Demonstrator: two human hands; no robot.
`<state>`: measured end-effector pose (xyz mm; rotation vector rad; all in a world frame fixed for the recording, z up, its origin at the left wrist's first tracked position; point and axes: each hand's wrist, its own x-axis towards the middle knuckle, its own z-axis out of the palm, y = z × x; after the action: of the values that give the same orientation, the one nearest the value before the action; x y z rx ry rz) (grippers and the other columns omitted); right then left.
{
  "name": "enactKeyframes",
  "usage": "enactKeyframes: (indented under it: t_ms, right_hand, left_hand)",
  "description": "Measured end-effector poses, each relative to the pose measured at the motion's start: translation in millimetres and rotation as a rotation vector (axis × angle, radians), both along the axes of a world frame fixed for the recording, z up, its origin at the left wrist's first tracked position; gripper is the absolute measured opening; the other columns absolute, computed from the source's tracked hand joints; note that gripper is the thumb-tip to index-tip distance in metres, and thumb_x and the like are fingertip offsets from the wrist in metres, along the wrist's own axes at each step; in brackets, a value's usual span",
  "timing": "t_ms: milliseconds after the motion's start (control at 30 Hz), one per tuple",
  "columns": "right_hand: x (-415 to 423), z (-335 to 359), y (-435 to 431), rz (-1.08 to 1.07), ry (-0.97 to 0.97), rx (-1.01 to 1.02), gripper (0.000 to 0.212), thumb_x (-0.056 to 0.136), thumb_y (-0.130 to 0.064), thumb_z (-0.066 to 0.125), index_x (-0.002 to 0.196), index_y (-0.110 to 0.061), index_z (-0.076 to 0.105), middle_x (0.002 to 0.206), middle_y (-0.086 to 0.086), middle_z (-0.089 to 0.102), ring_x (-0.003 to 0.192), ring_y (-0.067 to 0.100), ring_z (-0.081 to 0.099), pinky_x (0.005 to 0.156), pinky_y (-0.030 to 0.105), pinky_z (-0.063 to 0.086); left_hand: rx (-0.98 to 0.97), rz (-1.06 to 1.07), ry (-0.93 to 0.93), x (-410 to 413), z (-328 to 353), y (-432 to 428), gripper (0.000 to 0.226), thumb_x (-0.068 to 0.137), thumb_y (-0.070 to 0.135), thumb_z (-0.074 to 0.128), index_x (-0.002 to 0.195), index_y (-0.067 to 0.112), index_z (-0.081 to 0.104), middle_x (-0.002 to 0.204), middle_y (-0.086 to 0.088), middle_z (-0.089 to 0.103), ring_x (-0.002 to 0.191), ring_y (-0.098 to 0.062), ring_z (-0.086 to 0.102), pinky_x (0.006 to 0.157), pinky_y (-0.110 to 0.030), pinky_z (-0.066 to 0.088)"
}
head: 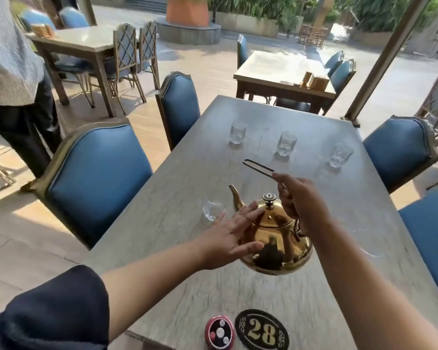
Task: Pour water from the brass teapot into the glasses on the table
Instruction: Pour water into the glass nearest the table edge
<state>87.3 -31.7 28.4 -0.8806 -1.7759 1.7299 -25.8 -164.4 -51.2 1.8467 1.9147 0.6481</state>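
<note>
The shiny brass teapot (276,245) hangs just above the grey table (238,294), its spout aimed to the upper left. My right hand (300,205) is shut on its thin wire handle, which sticks up toward the far left. My left hand (234,236) lies flat with fingers spread against the pot's left side. A near glass (212,209) stands just left of the spout. Three more glasses stand farther back: left (238,132), middle (286,144), right (340,154).
A round call-button device (220,332) and an oval "28" plaque (261,330) sit at the table's near edge. Blue padded chairs (99,178) flank both sides. A person (13,79) stands at the far left beside other tables.
</note>
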Motion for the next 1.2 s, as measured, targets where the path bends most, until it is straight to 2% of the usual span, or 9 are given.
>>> enactKeyframes:
  t_ms: [67, 200, 333, 467, 700, 1200]
  right_hand:
    - [-9, 1, -5, 0.001, -0.049, 0.036, 0.048, 0.091, -0.027, 0.056, 0.046, -0.019, 0.040, 0.036, -0.009, 0.031, 0.029, 0.005, 0.021, 0.030, 0.016, 0.019]
    - [-25, 2, -11, -0.005, -0.159, 0.131, 0.045, 0.089, -0.028, 0.059, 0.050, -0.015, 0.042, 0.038, -0.007, 0.031, 0.028, 0.004, 0.021, 0.031, 0.016, 0.019]
    - [-38, 0, -12, -0.014, -0.281, 0.253, 0.047, 0.086, -0.035, 0.063, 0.049, -0.014, 0.041, 0.040, -0.003, 0.031, 0.027, 0.004, 0.022, 0.034, 0.018, 0.020]
    - [-50, 1, -10, -0.021, -0.382, 0.302, 0.048, 0.082, -0.043, 0.064, 0.050, -0.015, 0.041, 0.042, -0.003, 0.032, 0.029, 0.005, 0.022, 0.040, 0.022, 0.021]
    - [-61, 8, -9, -0.005, -0.462, 0.329, 0.045, 0.084, -0.041, 0.063, 0.054, -0.012, 0.046, 0.042, -0.004, 0.034, 0.030, 0.006, 0.023, 0.039, 0.022, 0.022]
    - [-69, 14, -8, 0.021, -0.555, 0.350, 0.049, 0.085, -0.045, 0.062, 0.053, -0.014, 0.042, 0.045, -0.002, 0.033, 0.027, 0.004, 0.021, 0.035, 0.019, 0.021]
  left_hand:
    - [-0.027, -0.026, -0.016, -8, 1, -3, 0.070, 0.091, 0.057, 0.035, 0.146, 0.041, -0.005, 0.151, 0.023, -0.016, 0.137, 0.004, -0.015, 0.110, -0.032, -0.017]
    - [-0.076, -0.090, 0.001, -22, -3, -9, 0.071, 0.093, 0.055, 0.035, 0.146, 0.041, -0.009, 0.148, 0.024, -0.021, 0.125, 0.016, -0.028, 0.110, -0.030, -0.019]
    - [-0.111, -0.153, 0.055, -38, -7, -8, 0.068, 0.093, 0.056, 0.030, 0.143, 0.043, -0.015, 0.150, 0.019, -0.023, 0.139, -0.001, -0.019, 0.114, -0.037, -0.016]
    - [-0.127, -0.178, 0.054, -47, -9, -7, 0.069, 0.093, 0.058, 0.029, 0.141, 0.044, -0.018, 0.151, 0.018, -0.023, 0.140, -0.001, -0.019, 0.113, -0.036, -0.016]
    - [-0.117, -0.207, 0.006, -53, -9, -2, 0.069, 0.093, 0.057, 0.029, 0.141, 0.043, -0.017, 0.149, 0.021, -0.024, 0.137, 0.002, -0.020, 0.112, -0.034, -0.017]
    - [-0.132, -0.207, -0.029, -54, -7, -1, 0.067, 0.093, 0.055, 0.030, 0.140, 0.043, -0.018, 0.149, 0.019, -0.024, 0.138, 0.001, -0.020, 0.113, -0.036, -0.016]
